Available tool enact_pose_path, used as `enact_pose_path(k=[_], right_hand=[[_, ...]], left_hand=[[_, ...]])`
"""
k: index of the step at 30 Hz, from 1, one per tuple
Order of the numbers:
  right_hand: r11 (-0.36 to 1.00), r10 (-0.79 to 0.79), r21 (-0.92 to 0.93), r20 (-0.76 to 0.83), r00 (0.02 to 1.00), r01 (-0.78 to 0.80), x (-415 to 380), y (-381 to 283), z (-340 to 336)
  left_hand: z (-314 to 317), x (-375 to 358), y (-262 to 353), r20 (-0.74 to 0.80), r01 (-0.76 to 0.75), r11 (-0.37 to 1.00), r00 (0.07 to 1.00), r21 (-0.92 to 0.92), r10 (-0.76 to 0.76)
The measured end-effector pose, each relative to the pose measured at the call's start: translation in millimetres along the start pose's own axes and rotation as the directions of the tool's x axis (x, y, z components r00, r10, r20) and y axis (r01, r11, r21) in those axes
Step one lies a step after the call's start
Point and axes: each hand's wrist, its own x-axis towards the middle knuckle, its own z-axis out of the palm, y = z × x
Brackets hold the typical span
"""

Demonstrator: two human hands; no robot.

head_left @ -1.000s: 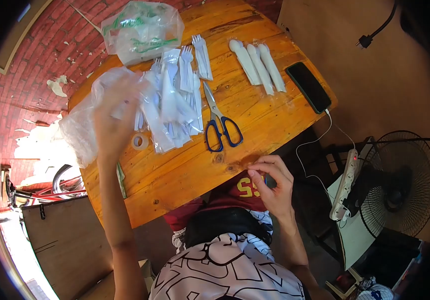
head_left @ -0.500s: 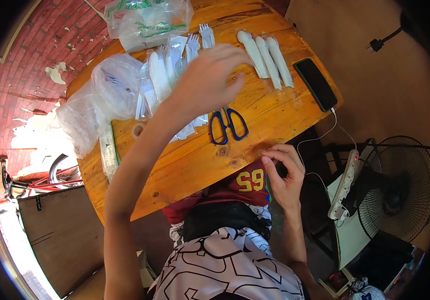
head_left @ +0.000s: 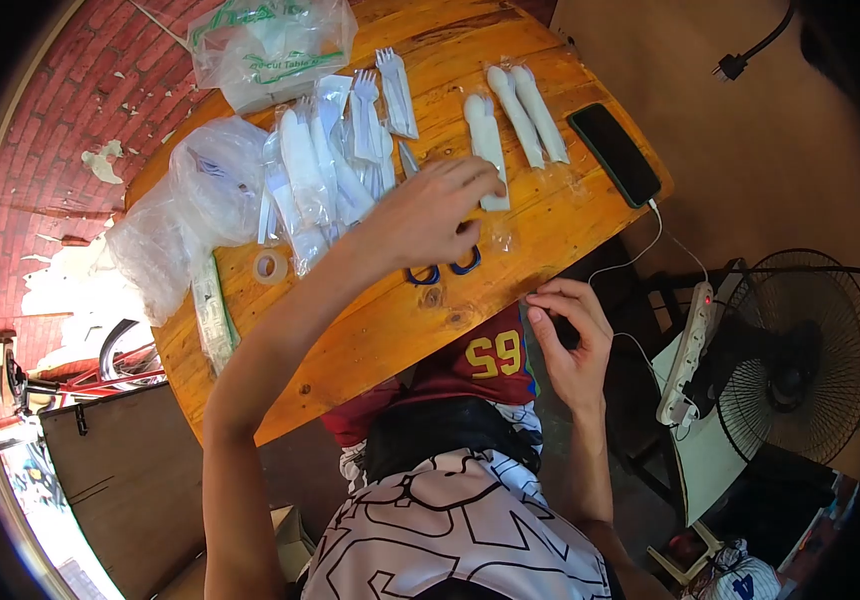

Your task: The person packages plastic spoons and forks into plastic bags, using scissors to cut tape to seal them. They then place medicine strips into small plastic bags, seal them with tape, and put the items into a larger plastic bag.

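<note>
My left hand [head_left: 430,210] reaches over the wooden table with curled fingers, its thumb apart. Its fingertips touch the side of a wrapped white spoon packet [head_left: 485,140]. Beneath that hand lie blue-handled scissors [head_left: 422,275], partly hidden, with a blade tip showing above. My right hand [head_left: 575,345] rests at the near table edge, fingers bent and thumb apart, with nothing visible in it. Two similar wrapped packets [head_left: 528,115] lie side by side to the right. Several wrapped fork and spoon sets [head_left: 315,170] spread to the left of my left hand.
A black phone [head_left: 615,155] on a white cable lies at the table's right edge. Clear plastic bags [head_left: 215,175], a tape roll [head_left: 270,266] and a printed bag [head_left: 275,50] are on the left side. A power strip [head_left: 688,350] and fan [head_left: 795,360] stand right.
My left hand has moved toward my body, and the leftmost of the three spoon packets has slid the same way, apart from the other two. The whole view has shifted slightly.
</note>
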Motion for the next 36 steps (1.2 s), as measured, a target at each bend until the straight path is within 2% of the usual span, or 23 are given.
enact_pose_path(k=[4, 7, 10, 13, 17, 19, 22, 26, 29, 32, 34, 36], right_hand=[[0.972, -0.125, -0.191, 0.089, 0.988, 0.14, 18.9, -4.6, -8.0], [0.949, -0.137, -0.259, 0.168, 0.976, 0.178, 28.5, 2.1, -15.2], [0.924, -0.162, -0.296, 0.269, 0.949, 0.241, 31.7, 2.1, -23.0], [0.909, -0.16, -0.307, 0.372, 0.915, 0.283, 31.0, 1.8, -28.6], [0.906, -0.225, -0.258, 0.378, 0.898, 0.335, 28.0, 0.4, -18.8], [0.919, -0.244, -0.223, 0.331, 0.912, 0.326, 26.8, 5.8, -8.5], [0.936, -0.253, -0.19, 0.215, 0.943, 0.295, 25.1, 14.4, 6.1], [0.962, -0.217, -0.149, 0.099, 0.971, 0.23, 24.6, 18.0, 14.8], [0.971, -0.186, -0.132, 0.113, 0.976, 0.2, 28.9, 14.6, 15.1], [0.989, -0.146, 0.011, 0.115, 0.983, 0.145, 33.6, 16.2, 15.6], [0.979, -0.185, 0.116, 0.162, 0.969, 0.167, 37.8, 16.1, 16.0], [0.971, -0.183, 0.192, 0.195, 0.964, 0.145, 39.7, 17.5, 15.6]], left_hand=[[-0.4, -17.6, 25.5, -0.05, -0.087, 0.995, 0.995, 0.048, 0.09], [8.6, -24.7, 30.9, -0.048, -0.105, 0.994, 0.993, 0.029, 0.106], [19.6, -28.1, 33.5, -0.109, -0.052, 0.997, 0.993, -0.062, 0.045], [21.0, -37.5, 51.0, -0.02, 0.276, 0.873, 0.951, -0.402, -0.309], [29.9, -52.3, 59.7, -0.206, 0.204, 0.878, 0.926, -0.434, -0.318], [30.6, -55.9, 63.4, -0.261, 0.189, 0.885, 0.911, -0.425, -0.32], [35.8, -60.0, 58.3, -0.354, 0.146, 0.941, 0.9, -0.306, -0.255], [35.0, -64.8, 54.5, -0.351, 0.202, 0.938, 0.888, -0.283, -0.297], [39.2, -65.8, 53.7, -0.347, 0.252, 0.908, 0.863, -0.335, -0.367], [35.3, -65.0, 58.3, -0.345, 0.271, 0.894, 0.851, -0.358, -0.396], [35.0, -66.1, 56.7, -0.357, 0.25, 0.9, 0.854, -0.358, -0.379], [31.6, -66.9, 59.3, -0.3, 0.265, 0.869, 0.862, -0.418, -0.407]])
